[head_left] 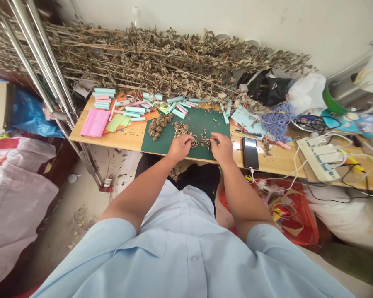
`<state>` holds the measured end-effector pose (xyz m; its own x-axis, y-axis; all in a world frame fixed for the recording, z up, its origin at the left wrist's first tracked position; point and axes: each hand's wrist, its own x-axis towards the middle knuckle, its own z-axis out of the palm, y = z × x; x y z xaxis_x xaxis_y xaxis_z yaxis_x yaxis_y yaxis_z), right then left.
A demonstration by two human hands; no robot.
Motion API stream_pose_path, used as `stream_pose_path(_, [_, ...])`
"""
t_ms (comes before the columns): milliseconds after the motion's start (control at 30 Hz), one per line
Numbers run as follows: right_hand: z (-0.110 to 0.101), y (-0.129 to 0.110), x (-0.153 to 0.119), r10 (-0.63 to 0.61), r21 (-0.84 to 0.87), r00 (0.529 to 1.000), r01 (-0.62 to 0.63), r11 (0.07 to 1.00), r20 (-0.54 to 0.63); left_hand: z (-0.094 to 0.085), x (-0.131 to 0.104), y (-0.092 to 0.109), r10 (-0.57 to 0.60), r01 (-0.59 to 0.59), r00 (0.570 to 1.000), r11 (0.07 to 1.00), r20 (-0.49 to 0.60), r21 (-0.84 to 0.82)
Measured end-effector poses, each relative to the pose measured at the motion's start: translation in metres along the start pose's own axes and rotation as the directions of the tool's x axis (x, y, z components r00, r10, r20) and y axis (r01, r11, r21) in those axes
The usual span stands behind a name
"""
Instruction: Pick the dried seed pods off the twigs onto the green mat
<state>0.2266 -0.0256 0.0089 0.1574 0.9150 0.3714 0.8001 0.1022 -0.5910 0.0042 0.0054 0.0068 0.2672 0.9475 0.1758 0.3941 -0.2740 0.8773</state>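
- Curled in over the green mat, your left hand and right hand meet dried leaves; whether either grips any, I can't tell.
- Brown clumps sit mat-left, perhaps keeping them separate.
- Phone right of the mat, seemingly for charging.

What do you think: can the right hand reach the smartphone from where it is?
Probably yes. The smartphone lies on the wooden table just right of the right hand, and nothing appears to block the gap; only a white cable runs from its near end.
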Motion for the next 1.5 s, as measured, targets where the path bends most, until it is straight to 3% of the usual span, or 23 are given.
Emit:
stream_pose_path(200, [0.003, 0.003, 0.005, -0.071, -0.045, 0.995, 0.074, 0.996, 0.065, -0.001, 0.0, 0.001, 0.012, -0.012, 1.0, 1.0, 0.006, 0.011])
stream_pose_path(433, [0.0, 0.002, 0.007, -0.06, -0.06, 0.998, 0.058, 0.996, -0.022, 0.001, 0.001, 0.001, 0.02, -0.02, 1.0, 1.0, -0.024, 0.004])
stream_pose_path(633, [0.006, -0.012, 0.013, -0.157, -0.048, 0.977, 0.166, 0.985, 0.145, 0.001, 0.001, -0.001, 0.022, -0.022, 1.0, 1.0, -0.016, -0.006])
stream_pose_path(900, [0.012, -0.013, 0.017, -0.16, -0.082, 0.962, 0.182, 0.98, 0.222, 0.0, 0.001, -0.001, 0.018, -0.018, 1.0, 1.0, -0.011, -0.001])
stream_pose_path(1333, [0.02, -0.011, 0.021, -0.132, -0.086, 0.977, 0.148, 0.985, 0.165, 0.0, 0.001, -0.001, 0.026, -0.026, 1.0, 1.0, -0.005, -0.015])
stream_pose_path(1500, [0.012, -0.013, 0.016, -0.099, -0.003, 0.992, 0.099, 0.995, 0.075, 0.0, 0.0, -0.001, 0.018, -0.019, 1.0, 1.0, -0.012, -0.024])
